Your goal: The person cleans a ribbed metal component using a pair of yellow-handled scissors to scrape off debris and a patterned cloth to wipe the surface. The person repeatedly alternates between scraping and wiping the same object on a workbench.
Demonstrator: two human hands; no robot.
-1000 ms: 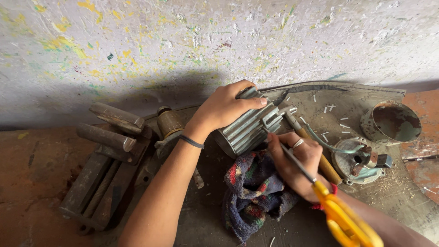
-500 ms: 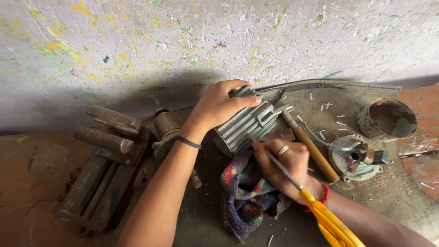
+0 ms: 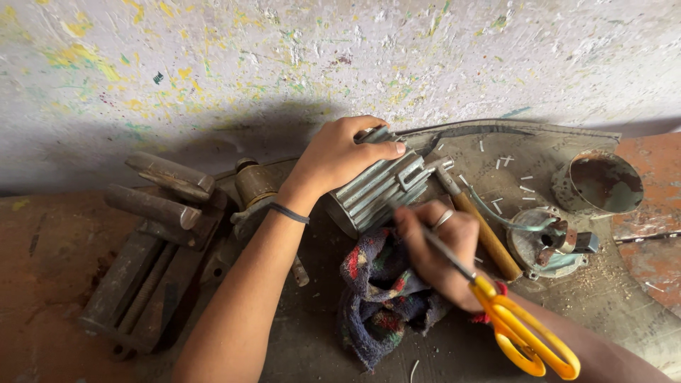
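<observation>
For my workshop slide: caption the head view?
Left hand steadies a finned metal housing; right hand holds yellow-handled scissors.

a rough metalworking or repair workshop. a heavy rusted bench vise (image 3: 152, 241) sits on a grimy, oil-dark bench (image 3: 42, 284) against a paint-spattered wall (image 3: 213, 64), with a wooden-handled hammer (image 3: 475, 220), a finned metal motor housing (image 3: 376, 191), a rusty tin can (image 3: 599, 184) and a dirty rag (image 3: 383, 298) lying about. metal shavings and sawdust (image 3: 610, 273) are scattered over the surface.
</observation>
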